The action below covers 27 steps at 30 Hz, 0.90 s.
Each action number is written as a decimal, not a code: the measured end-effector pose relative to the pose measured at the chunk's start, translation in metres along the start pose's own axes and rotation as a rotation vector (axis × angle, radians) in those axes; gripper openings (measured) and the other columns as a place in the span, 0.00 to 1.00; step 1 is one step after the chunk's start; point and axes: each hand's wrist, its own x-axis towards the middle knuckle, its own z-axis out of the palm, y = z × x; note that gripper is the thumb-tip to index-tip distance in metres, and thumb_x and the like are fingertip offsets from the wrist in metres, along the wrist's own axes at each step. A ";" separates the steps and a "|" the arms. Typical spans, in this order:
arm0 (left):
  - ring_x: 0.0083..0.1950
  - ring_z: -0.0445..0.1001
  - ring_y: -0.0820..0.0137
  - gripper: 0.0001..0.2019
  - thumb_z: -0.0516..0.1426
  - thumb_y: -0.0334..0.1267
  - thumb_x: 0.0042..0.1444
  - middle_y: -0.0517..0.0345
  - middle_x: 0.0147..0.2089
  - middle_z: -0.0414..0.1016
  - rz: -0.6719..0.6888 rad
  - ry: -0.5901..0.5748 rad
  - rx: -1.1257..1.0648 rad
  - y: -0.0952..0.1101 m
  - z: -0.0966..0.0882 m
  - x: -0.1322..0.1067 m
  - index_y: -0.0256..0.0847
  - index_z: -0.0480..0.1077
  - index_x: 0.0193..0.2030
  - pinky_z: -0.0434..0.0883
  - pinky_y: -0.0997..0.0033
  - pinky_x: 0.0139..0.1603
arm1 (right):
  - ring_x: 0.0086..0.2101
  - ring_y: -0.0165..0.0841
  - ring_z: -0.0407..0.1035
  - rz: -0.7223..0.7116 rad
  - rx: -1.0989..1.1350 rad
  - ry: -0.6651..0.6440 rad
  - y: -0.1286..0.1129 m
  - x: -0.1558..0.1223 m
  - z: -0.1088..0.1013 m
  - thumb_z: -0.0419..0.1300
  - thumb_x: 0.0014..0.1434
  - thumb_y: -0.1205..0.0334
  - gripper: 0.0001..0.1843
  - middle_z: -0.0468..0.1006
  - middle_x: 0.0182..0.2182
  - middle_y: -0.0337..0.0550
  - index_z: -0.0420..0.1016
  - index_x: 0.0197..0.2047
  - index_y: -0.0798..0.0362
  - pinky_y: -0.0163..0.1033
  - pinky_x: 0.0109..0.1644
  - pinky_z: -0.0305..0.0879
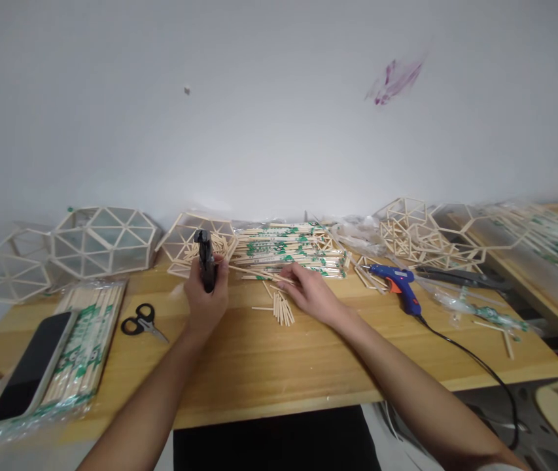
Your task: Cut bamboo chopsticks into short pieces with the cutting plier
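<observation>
My left hand (pixel 207 294) is wrapped around a black hand tool (pixel 205 258), held upright; its exact kind is not clear. A thin wooden stick (pixel 246 269) runs from beside the tool to my right hand (pixel 308 293), whose fingers are closed on its end. Below those fingertips lies a small pile of short cut sticks (pixel 282 309) on the wooden table (pixel 269 373). Behind both hands are chopsticks in clear wrappers with green print (pixel 283 245). A lattice bowl of sticks (pixel 180 242), holding many short pieces, stands just behind my left hand.
Black scissors (pixel 144 322) lie at left, near a phone (pixel 33 366) resting on packed chopsticks (pixel 85 347). A blue glue gun (pixel 399 284) with a black cord lies at right. Lattice domes (pixel 104 242) and a stick-filled lattice (pixel 416 239) line the wall.
</observation>
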 end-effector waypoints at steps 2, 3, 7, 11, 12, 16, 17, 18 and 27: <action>0.34 0.75 0.71 0.18 0.60 0.54 0.61 0.58 0.35 0.75 -0.001 -0.013 -0.027 -0.001 0.000 0.000 0.39 0.72 0.44 0.73 0.72 0.39 | 0.38 0.38 0.74 -0.027 -0.015 -0.008 0.001 0.000 0.001 0.59 0.69 0.56 0.08 0.80 0.40 0.47 0.71 0.45 0.52 0.39 0.43 0.64; 0.34 0.75 0.71 0.18 0.60 0.53 0.61 0.58 0.35 0.75 -0.006 -0.015 -0.048 -0.001 0.001 -0.001 0.39 0.72 0.44 0.73 0.72 0.39 | 0.38 0.37 0.73 -0.039 -0.022 -0.008 0.002 0.000 0.001 0.60 0.69 0.56 0.08 0.80 0.39 0.47 0.71 0.44 0.52 0.39 0.43 0.64; 0.33 0.74 0.72 0.19 0.62 0.54 0.59 0.58 0.34 0.74 -0.061 -0.015 -0.117 0.000 0.002 -0.002 0.39 0.73 0.44 0.73 0.72 0.37 | 0.36 0.35 0.72 -0.055 -0.035 0.008 0.004 0.000 0.003 0.62 0.68 0.57 0.08 0.80 0.37 0.45 0.72 0.42 0.52 0.37 0.41 0.63; 0.34 0.75 0.70 0.19 0.62 0.55 0.58 0.57 0.34 0.74 -0.101 0.012 -0.146 0.003 0.003 -0.003 0.39 0.72 0.43 0.74 0.71 0.38 | 0.34 0.34 0.71 -0.046 -0.029 0.013 0.003 0.000 0.004 0.63 0.67 0.57 0.08 0.80 0.36 0.44 0.72 0.42 0.52 0.36 0.39 0.62; 0.34 0.74 0.71 0.19 0.62 0.54 0.58 0.58 0.34 0.74 -0.104 0.011 -0.155 0.004 0.004 -0.003 0.40 0.73 0.43 0.74 0.71 0.38 | 0.33 0.34 0.71 -0.042 -0.021 0.018 0.002 0.000 0.004 0.64 0.66 0.58 0.08 0.80 0.35 0.43 0.72 0.41 0.52 0.36 0.39 0.62; 0.31 0.72 0.73 0.17 0.63 0.52 0.57 0.60 0.33 0.73 -0.110 -0.023 -0.182 0.004 0.004 -0.003 0.40 0.73 0.43 0.72 0.73 0.35 | 0.31 0.33 0.70 -0.035 0.038 0.049 -0.002 0.000 0.004 0.64 0.66 0.57 0.09 0.80 0.34 0.42 0.71 0.40 0.52 0.35 0.37 0.61; 0.31 0.72 0.73 0.17 0.63 0.52 0.57 0.60 0.32 0.73 -0.113 -0.024 -0.182 0.003 0.004 -0.002 0.40 0.73 0.44 0.72 0.73 0.35 | 0.31 0.32 0.70 -0.034 0.059 0.057 -0.003 0.000 0.003 0.63 0.66 0.56 0.09 0.79 0.34 0.42 0.71 0.41 0.52 0.35 0.36 0.61; 0.31 0.72 0.73 0.17 0.63 0.52 0.58 0.60 0.33 0.73 -0.115 -0.022 -0.179 0.002 0.005 -0.002 0.40 0.73 0.44 0.72 0.73 0.35 | 0.30 0.32 0.70 -0.034 0.081 0.063 -0.004 0.000 0.003 0.61 0.68 0.56 0.08 0.79 0.33 0.42 0.70 0.41 0.52 0.35 0.36 0.61; 0.27 0.68 0.75 0.14 0.61 0.48 0.62 0.64 0.29 0.71 -0.064 -0.307 -0.114 0.008 0.003 -0.009 0.41 0.73 0.48 0.68 0.76 0.31 | 0.32 0.34 0.74 0.001 0.156 0.043 -0.006 0.000 0.002 0.59 0.68 0.56 0.14 0.84 0.37 0.46 0.76 0.52 0.54 0.37 0.37 0.64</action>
